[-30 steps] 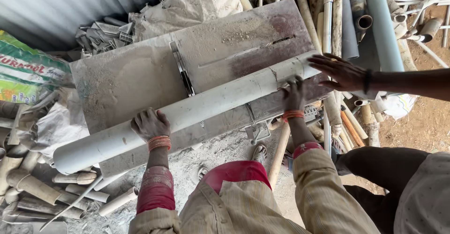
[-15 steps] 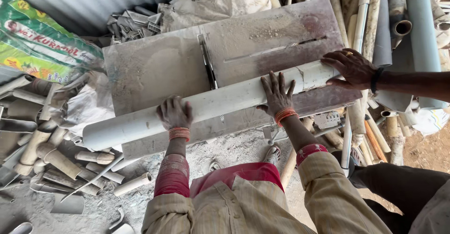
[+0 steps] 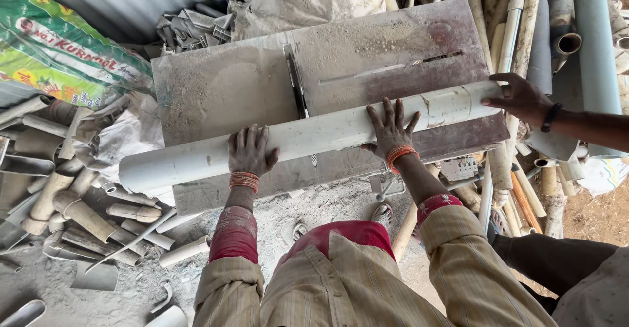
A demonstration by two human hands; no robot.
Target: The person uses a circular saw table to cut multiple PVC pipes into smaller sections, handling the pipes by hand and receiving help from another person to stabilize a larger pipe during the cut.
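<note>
- White pipe (image 3: 308, 137): lies lengthwise across the saw table (image 3: 223, 91), over the blade (image 3: 296, 84).
- Left hand (image 3: 249, 150): flat on pipe, fingers spread, not clasping.
- Right hand (image 3: 392, 130): flat on pipe, splayed.
- Co-worker's hand (image 3: 524, 99): touching the pipe's far end.

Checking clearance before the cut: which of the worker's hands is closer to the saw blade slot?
Left. The left hand presses the white pipe just left of the saw blade slot; the right hand rests on the pipe farther off, to the slot's right.
</note>
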